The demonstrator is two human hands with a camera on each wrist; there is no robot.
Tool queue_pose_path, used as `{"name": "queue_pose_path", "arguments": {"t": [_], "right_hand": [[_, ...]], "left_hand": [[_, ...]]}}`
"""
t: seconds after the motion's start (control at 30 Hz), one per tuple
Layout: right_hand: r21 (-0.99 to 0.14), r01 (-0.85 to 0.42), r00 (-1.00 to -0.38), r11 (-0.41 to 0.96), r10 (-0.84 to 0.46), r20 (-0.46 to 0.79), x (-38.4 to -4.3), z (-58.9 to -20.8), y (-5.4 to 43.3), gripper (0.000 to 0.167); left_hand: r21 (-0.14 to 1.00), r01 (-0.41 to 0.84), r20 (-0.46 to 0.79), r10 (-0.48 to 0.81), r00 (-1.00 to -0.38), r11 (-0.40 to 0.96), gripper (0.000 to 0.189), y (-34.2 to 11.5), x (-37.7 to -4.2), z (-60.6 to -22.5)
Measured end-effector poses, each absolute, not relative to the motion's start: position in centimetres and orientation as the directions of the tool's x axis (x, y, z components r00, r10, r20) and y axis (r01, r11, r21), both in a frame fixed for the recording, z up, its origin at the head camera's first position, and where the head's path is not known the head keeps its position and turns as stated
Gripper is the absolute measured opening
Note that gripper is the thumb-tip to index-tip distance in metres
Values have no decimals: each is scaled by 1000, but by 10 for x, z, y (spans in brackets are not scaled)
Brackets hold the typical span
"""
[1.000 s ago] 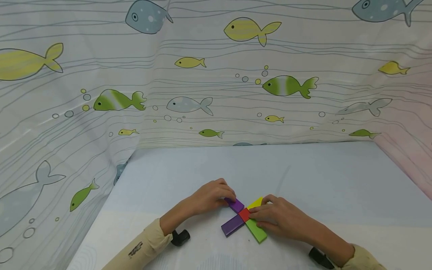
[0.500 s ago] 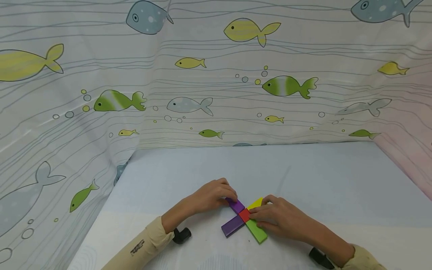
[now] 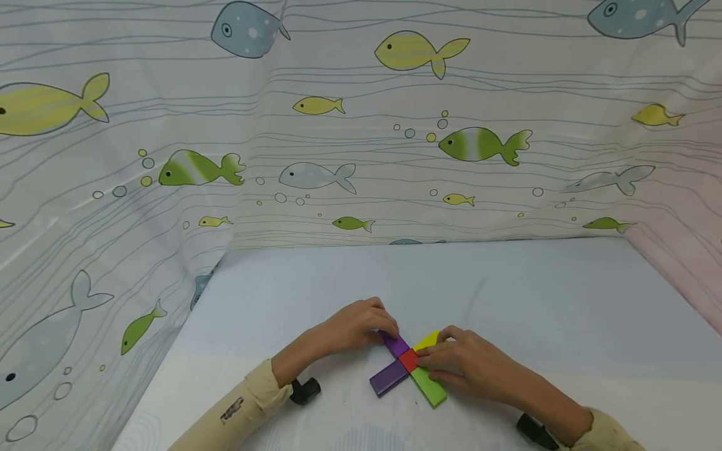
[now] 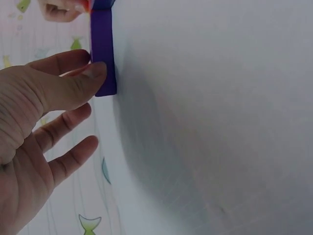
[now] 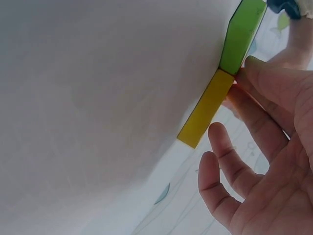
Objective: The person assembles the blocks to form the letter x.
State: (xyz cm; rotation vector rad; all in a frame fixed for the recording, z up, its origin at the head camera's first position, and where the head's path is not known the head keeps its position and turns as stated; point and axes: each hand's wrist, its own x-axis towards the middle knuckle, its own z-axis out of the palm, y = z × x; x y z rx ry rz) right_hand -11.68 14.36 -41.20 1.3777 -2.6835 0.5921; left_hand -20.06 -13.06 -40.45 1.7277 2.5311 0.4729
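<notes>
My left hand (image 3: 358, 326) pinches the far end of a purple block (image 3: 396, 345) between thumb and index finger, as the left wrist view shows. That block's near end meets a small red block (image 3: 408, 359) at the centre of an X shape. The other arms are a dark purple block (image 3: 389, 378), a yellow block (image 3: 427, 339) and a green block (image 3: 429, 387). On the right, the extended fingertips of my right hand (image 3: 468, 363) touch the red block, with the thumb beside the green one. Fingers partly cover the yellow and red blocks.
A white tabletop (image 3: 316, 275) spreads around the blocks, backed by a fish-printed curtain (image 3: 361, 138) behind and along the sides. Black wrist devices sit at the left cuff (image 3: 305, 392) and the right cuff (image 3: 536, 431).
My left hand has shifted slightly right with the purple block, whose near end now sits closer against the red block. The right hand and the other blocks look unchanged.
</notes>
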Motion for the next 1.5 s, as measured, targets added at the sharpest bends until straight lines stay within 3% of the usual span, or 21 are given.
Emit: {"name": "queue_pose_path", "arguments": {"t": [0.27, 1.27, 1.5], "right_hand": [[-319, -777, -615, 543, -762, 203, -117, -411, 144, 33], [-250, -821, -568, 513, -779, 266, -117, -411, 144, 32], [-268, -828, -557, 492, -776, 295, -118, -411, 142, 26]], "left_hand": [[267, 898, 114, 914, -388, 348, 27, -130, -201, -401], [301, 887, 130, 906, -402, 350, 26, -132, -198, -406], [358, 871, 127, 907, -401, 335, 24, -134, -197, -406]]}}
